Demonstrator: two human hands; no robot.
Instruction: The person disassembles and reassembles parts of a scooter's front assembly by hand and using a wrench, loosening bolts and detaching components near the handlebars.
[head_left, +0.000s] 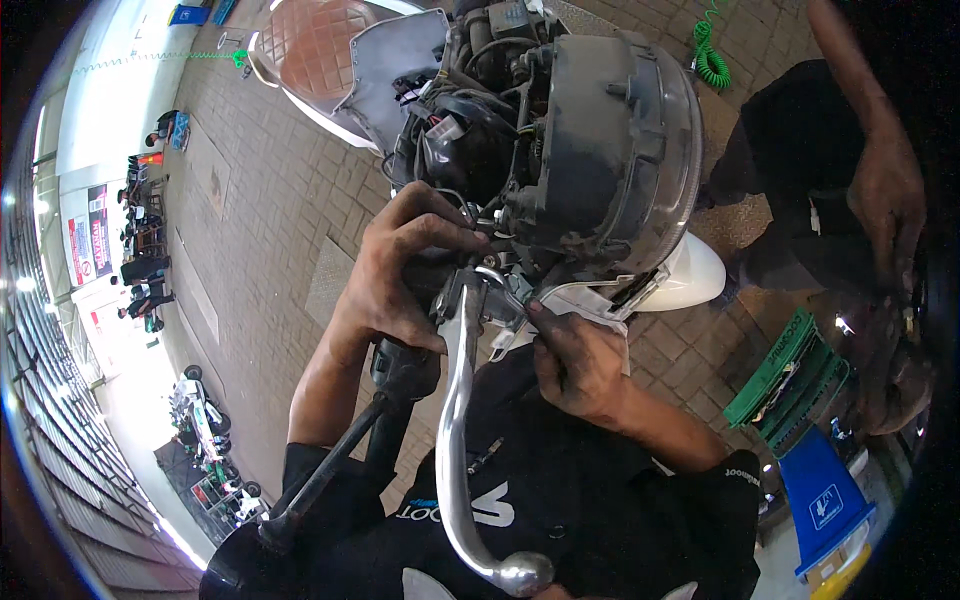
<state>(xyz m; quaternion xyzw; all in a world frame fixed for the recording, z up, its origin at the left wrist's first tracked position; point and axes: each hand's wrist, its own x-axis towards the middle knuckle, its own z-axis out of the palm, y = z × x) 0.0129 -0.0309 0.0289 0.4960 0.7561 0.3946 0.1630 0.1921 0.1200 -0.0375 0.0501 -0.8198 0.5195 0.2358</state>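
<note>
A scooter with its front covers off stands before me. My left hand (405, 265) is closed around the lever bracket at the handlebar, its thumb beside the base of the silver brake lever (458, 420). The lever curves down toward me and ends in a round knob. To the right of the bracket, my right hand (580, 362) pinches with thumb and forefinger by a thin cable loop; what lies between the fingertips is too small to make out. Just beyond my hands is the dusty headlight unit (600, 140), with a bundle of exposed wires (465, 130) on its left.
A black mirror stem (335, 465) slants down at the left. Another person's hand (890, 195) hangs at the right, near a green rack (785, 370) and a blue bin (825, 490). A coiled green hose (710, 65) hangs at the back. The brown scooter seat (315, 50) lies beyond.
</note>
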